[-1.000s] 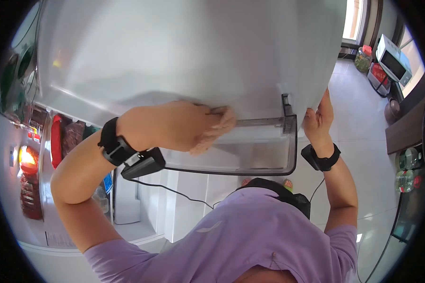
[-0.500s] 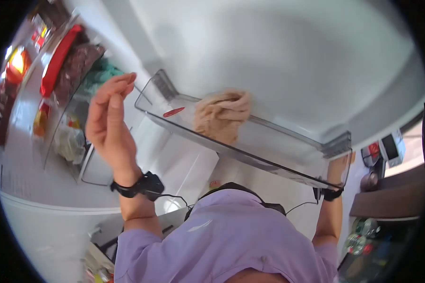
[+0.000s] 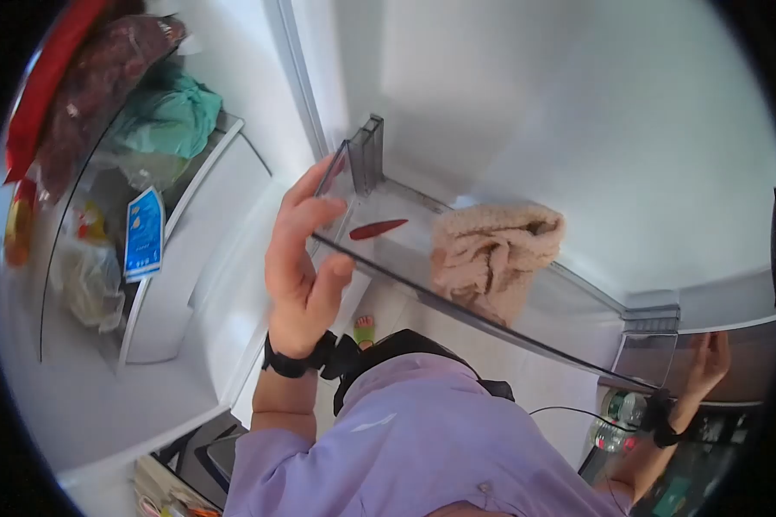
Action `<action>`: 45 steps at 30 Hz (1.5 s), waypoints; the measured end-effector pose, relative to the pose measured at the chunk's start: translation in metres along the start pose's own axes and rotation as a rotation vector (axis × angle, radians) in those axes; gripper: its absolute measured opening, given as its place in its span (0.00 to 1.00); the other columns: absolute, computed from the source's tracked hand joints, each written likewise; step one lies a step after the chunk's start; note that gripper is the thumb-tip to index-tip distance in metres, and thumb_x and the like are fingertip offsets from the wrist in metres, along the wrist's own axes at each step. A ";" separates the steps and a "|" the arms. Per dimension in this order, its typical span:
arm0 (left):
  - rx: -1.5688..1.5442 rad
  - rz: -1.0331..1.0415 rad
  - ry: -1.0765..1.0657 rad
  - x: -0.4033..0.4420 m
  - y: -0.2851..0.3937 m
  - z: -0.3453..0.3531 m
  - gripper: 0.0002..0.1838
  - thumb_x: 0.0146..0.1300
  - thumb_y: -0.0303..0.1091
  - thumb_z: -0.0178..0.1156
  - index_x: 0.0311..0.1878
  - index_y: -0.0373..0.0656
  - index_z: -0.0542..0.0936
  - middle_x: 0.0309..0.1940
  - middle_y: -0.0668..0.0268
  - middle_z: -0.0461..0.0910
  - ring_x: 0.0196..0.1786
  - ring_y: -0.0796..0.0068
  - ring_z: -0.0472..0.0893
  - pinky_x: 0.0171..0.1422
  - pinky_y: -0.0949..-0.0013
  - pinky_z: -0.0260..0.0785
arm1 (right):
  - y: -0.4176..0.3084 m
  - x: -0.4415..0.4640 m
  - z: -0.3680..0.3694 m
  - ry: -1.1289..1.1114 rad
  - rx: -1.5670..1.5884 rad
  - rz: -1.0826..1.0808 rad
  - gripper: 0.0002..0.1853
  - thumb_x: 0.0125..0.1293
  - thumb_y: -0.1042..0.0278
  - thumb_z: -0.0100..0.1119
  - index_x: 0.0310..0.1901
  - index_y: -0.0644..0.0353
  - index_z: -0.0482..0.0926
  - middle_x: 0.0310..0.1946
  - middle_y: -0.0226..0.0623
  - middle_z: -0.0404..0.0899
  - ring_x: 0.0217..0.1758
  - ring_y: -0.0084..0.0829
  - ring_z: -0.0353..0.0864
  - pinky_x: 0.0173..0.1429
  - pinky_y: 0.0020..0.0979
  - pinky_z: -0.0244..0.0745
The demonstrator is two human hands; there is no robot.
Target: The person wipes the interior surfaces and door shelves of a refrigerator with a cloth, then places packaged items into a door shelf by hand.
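Left hand (image 3: 297, 276) on the clear door bin (image 3: 569, 306), its fingers curled around the near end wall and the thumb by the front rim! Just inward of that grip, a red sliver-shaped mark or object (image 3: 378, 229) shows at the bin. Further along sits the crumpled beige cloth (image 3: 496, 258), bunched in the bin. Out past the far end, there's the right hand (image 3: 707, 366), fingers extended. On the grip's other side, a teal bag (image 3: 174, 112) and a blue-and-white packet (image 3: 145, 234)!

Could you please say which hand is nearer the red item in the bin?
Left: the left hand is at the bin end nearest the red item; the right hand is past the opposite end.
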State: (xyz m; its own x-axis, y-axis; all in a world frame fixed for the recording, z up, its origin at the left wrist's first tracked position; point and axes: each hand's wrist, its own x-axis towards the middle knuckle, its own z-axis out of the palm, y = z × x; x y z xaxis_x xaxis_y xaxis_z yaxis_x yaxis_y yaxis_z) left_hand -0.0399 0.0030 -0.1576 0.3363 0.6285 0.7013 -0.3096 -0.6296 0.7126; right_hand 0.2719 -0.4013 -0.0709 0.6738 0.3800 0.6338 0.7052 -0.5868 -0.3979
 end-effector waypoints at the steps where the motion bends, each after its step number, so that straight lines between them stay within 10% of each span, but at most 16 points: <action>1: -0.014 0.025 -0.025 0.002 -0.003 -0.002 0.20 0.60 0.45 0.59 0.46 0.38 0.75 0.62 0.42 0.62 0.66 0.48 0.62 0.67 0.54 0.53 | -0.015 0.009 -0.011 -0.101 -0.232 0.013 0.07 0.65 0.75 0.51 0.32 0.70 0.73 0.20 0.30 0.68 0.24 0.22 0.65 0.28 0.27 0.63; 5: -0.073 0.097 -0.060 0.012 -0.010 -0.002 0.23 0.59 0.52 0.59 0.42 0.38 0.74 0.65 0.36 0.53 0.68 0.40 0.57 0.65 0.48 0.58 | -0.099 0.029 -0.029 -0.328 -0.808 -0.275 0.08 0.60 0.73 0.53 0.29 0.70 0.70 0.23 0.49 0.71 0.24 0.47 0.69 0.28 0.33 0.64; 8: -0.156 0.039 -0.158 0.018 -0.010 -0.007 0.23 0.58 0.55 0.58 0.41 0.42 0.73 0.65 0.32 0.47 0.69 0.37 0.51 0.64 0.45 0.61 | -0.146 0.026 -0.037 -0.494 -1.024 -0.178 0.06 0.56 0.74 0.56 0.27 0.67 0.72 0.22 0.47 0.70 0.25 0.45 0.71 0.28 0.35 0.64; 16: -0.212 0.154 -0.257 0.019 -0.036 -0.007 0.19 0.49 0.50 0.68 0.33 0.46 0.75 0.66 0.33 0.45 0.69 0.32 0.49 0.69 0.43 0.45 | -0.289 0.039 0.058 -0.902 -0.330 -0.737 0.10 0.49 0.70 0.62 0.34 0.62 0.76 0.18 0.31 0.68 0.18 0.28 0.69 0.20 0.33 0.58; 25: -0.118 -0.008 -0.333 0.018 -0.024 -0.016 0.16 0.47 0.45 0.69 0.29 0.44 0.77 0.66 0.30 0.43 0.70 0.36 0.50 0.69 0.45 0.47 | -0.346 0.080 0.172 -1.468 -0.234 -0.678 0.08 0.49 0.75 0.56 0.33 0.60 0.73 0.25 0.36 0.77 0.29 0.41 0.79 0.31 0.37 0.72; 35: -0.210 -0.038 -0.316 0.017 -0.015 -0.012 0.19 0.49 0.30 0.66 0.44 0.49 0.71 0.69 0.39 0.43 0.71 0.38 0.47 0.70 0.44 0.45 | -0.348 0.068 0.204 -1.247 -0.139 -1.131 0.09 0.53 0.68 0.56 0.32 0.63 0.80 0.32 0.43 0.81 0.37 0.42 0.80 0.39 0.39 0.76; 39: -0.189 0.012 -0.319 0.017 -0.018 -0.012 0.20 0.49 0.29 0.65 0.45 0.50 0.70 0.69 0.39 0.43 0.71 0.38 0.47 0.70 0.43 0.44 | -0.321 0.068 0.176 -1.047 0.105 -1.058 0.06 0.50 0.72 0.56 0.29 0.63 0.73 0.23 0.40 0.73 0.33 0.45 0.73 0.38 0.41 0.68; 45: -0.152 0.013 -0.346 0.018 -0.021 -0.019 0.18 0.49 0.31 0.66 0.43 0.51 0.72 0.69 0.37 0.44 0.70 0.36 0.49 0.68 0.42 0.46 | -0.277 0.086 0.100 -1.045 -0.625 -0.631 0.07 0.47 0.75 0.62 0.23 0.61 0.72 0.18 0.41 0.72 0.25 0.46 0.73 0.30 0.40 0.65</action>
State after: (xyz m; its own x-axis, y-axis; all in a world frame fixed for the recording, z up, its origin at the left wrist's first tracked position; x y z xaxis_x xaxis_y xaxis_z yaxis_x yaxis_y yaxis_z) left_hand -0.0442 0.0362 -0.1593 0.6042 0.4133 0.6813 -0.4354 -0.5448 0.7167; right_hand 0.1567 -0.1345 0.0272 0.3258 0.8941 -0.3072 0.9231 -0.2306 0.3078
